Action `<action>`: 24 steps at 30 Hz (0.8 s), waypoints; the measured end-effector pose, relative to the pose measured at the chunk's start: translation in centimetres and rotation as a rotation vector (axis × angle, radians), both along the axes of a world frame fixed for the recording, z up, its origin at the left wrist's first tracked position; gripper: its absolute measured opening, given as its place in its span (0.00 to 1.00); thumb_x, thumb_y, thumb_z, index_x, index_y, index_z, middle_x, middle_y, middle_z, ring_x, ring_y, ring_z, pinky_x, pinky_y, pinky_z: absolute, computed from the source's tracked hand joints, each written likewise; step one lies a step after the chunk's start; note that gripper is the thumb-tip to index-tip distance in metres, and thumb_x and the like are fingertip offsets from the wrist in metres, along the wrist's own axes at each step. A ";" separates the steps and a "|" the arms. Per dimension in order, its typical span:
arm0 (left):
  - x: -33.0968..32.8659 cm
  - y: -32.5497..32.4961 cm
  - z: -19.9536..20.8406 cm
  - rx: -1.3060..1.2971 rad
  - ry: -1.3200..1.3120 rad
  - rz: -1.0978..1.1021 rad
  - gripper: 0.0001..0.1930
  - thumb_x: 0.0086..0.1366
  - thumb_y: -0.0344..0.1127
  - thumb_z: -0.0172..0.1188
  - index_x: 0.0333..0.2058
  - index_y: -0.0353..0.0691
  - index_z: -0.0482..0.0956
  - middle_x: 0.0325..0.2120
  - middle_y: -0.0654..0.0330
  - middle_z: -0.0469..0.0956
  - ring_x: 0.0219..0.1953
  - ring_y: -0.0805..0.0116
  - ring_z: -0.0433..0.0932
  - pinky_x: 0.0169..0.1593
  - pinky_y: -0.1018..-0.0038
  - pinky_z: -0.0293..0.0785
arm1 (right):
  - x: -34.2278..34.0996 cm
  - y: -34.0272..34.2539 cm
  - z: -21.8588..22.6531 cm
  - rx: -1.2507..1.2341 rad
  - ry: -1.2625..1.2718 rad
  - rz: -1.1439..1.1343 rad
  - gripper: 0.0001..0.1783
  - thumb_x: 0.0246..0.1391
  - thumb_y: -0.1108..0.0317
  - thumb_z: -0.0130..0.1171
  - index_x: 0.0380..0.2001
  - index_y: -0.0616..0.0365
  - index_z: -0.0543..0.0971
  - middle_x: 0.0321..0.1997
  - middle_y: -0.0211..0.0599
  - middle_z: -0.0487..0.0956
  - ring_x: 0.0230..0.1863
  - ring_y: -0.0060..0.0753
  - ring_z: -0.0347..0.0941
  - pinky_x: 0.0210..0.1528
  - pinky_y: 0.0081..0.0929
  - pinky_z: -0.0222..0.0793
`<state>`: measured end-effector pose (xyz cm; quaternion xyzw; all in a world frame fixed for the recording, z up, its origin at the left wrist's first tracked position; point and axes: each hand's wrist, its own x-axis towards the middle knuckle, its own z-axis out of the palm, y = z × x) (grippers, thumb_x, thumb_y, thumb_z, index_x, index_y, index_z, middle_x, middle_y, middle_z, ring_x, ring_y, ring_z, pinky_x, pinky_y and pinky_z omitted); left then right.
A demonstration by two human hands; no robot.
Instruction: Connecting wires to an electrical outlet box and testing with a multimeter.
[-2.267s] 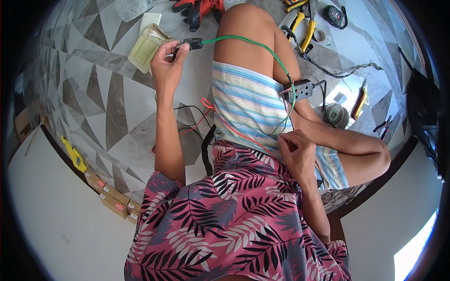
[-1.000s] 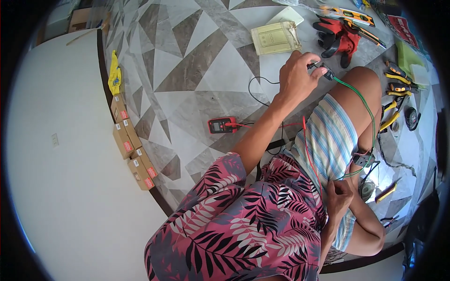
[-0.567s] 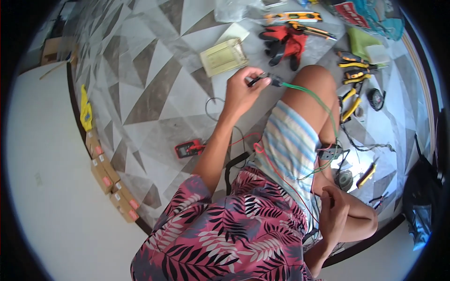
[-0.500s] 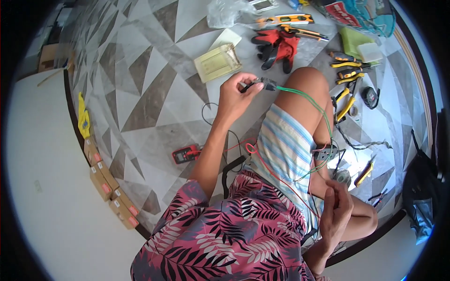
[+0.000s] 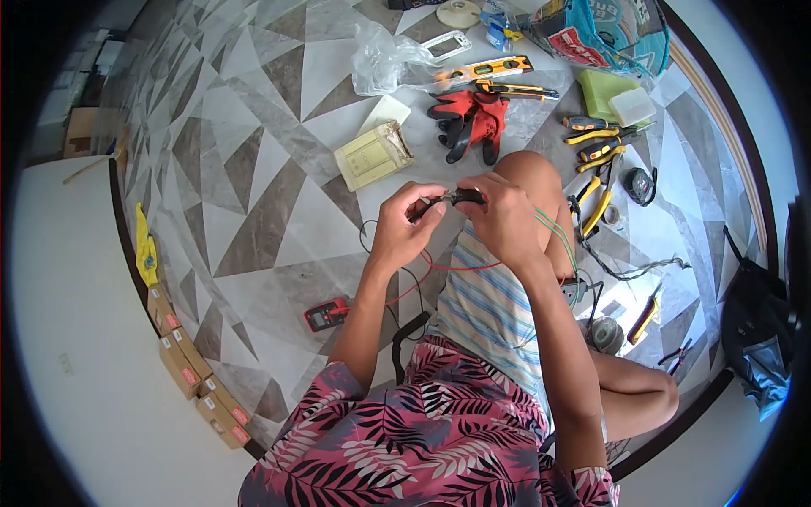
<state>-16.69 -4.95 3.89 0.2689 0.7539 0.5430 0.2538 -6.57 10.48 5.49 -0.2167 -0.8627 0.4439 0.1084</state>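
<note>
My two hands meet above the floor, in front of my bent knee. Between the fingertips of my left hand (image 5: 404, 221) is a slim black piece (image 5: 425, 209), partly hidden by the fingers. My right hand (image 5: 503, 215) is closed around a small black connector (image 5: 467, 196), whose tip points at the left fingertips. Two green wires (image 5: 553, 226) come out behind the right hand and run down over my leg. A red lead (image 5: 460, 268) passes under my right wrist; its end is hidden. A red multimeter (image 5: 325, 315) lies left of my left forearm.
Red-and-black gloves (image 5: 473, 122), a yellowed plastic box (image 5: 374, 156), an orange spirit level (image 5: 490, 70) and a utility knife (image 5: 517, 89) lie ahead. Pliers (image 5: 598, 207), screwdrivers (image 5: 591, 123) and a tape measure (image 5: 639, 186) are at the right. Cardboard boxes (image 5: 184, 363) line the left wall.
My right hand has risen from beside my right leg and closed on the black connector by my left hand. My left hand has lowered slightly. The red lead now passes under my right wrist.
</note>
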 end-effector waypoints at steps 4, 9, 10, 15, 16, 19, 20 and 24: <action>0.6 0.0 -1.4 -0.010 -0.011 0.188 0.10 0.64 0.29 0.67 0.43 0.33 0.82 0.30 0.63 0.82 0.26 0.82 0.74 0.31 0.81 0.71 | 0.0 0.6 -1.5 -0.036 0.090 -0.081 0.16 0.45 0.74 0.70 0.40 0.60 0.83 0.40 0.44 0.84 0.39 0.51 0.81 0.41 0.41 0.76; 1.4 0.8 -1.8 0.046 -0.085 0.173 0.11 0.65 0.31 0.67 0.43 0.31 0.81 0.30 0.63 0.83 0.28 0.82 0.76 0.32 0.83 0.73 | 0.2 0.5 -1.8 -0.118 0.093 -0.107 0.15 0.45 0.76 0.70 0.39 0.62 0.84 0.38 0.48 0.84 0.38 0.50 0.82 0.42 0.40 0.76; 1.5 1.0 -1.6 0.034 -0.087 0.177 0.11 0.66 0.31 0.67 0.43 0.31 0.80 0.29 0.65 0.82 0.28 0.82 0.77 0.32 0.84 0.73 | 0.1 0.5 -1.9 -0.120 0.103 -0.115 0.15 0.45 0.76 0.70 0.39 0.62 0.84 0.39 0.48 0.84 0.38 0.50 0.82 0.42 0.39 0.76; 2.0 1.4 -1.5 0.049 -0.126 0.183 0.10 0.66 0.31 0.67 0.42 0.32 0.80 0.30 0.64 0.82 0.26 0.82 0.76 0.30 0.84 0.72 | 0.1 0.2 -2.3 -0.107 0.096 -0.136 0.15 0.45 0.75 0.69 0.39 0.62 0.84 0.39 0.48 0.84 0.38 0.50 0.82 0.42 0.39 0.77; 2.2 1.6 -1.5 0.064 -0.139 0.196 0.10 0.66 0.32 0.67 0.41 0.32 0.80 0.30 0.64 0.82 0.25 0.82 0.76 0.29 0.84 0.72 | 0.1 0.2 -2.4 -0.111 0.101 -0.141 0.15 0.45 0.74 0.69 0.39 0.62 0.84 0.39 0.48 0.84 0.38 0.51 0.82 0.42 0.39 0.77; 2.7 2.3 -0.6 0.024 -0.256 0.280 0.09 0.65 0.30 0.66 0.39 0.30 0.80 0.29 0.62 0.82 0.26 0.81 0.77 0.29 0.83 0.73 | 0.1 0.2 -2.6 -0.111 0.109 -0.152 0.14 0.45 0.74 0.69 0.39 0.62 0.84 0.39 0.48 0.84 0.38 0.51 0.82 0.42 0.39 0.77; 2.8 2.3 -0.8 0.023 -0.256 0.279 0.09 0.65 0.30 0.66 0.39 0.30 0.80 0.29 0.62 0.82 0.26 0.81 0.77 0.29 0.83 0.73 | 0.1 0.1 -2.7 -0.106 0.111 -0.158 0.14 0.45 0.74 0.69 0.39 0.62 0.84 0.39 0.48 0.84 0.38 0.51 0.82 0.42 0.39 0.77; 2.9 2.6 -1.1 0.032 -0.312 0.310 0.11 0.66 0.34 0.66 0.39 0.31 0.80 0.28 0.62 0.81 0.25 0.79 0.78 0.28 0.82 0.73 | 0.0 0.0 -2.7 -0.100 0.114 -0.167 0.14 0.45 0.74 0.69 0.38 0.62 0.84 0.39 0.48 0.84 0.38 0.51 0.82 0.42 0.39 0.77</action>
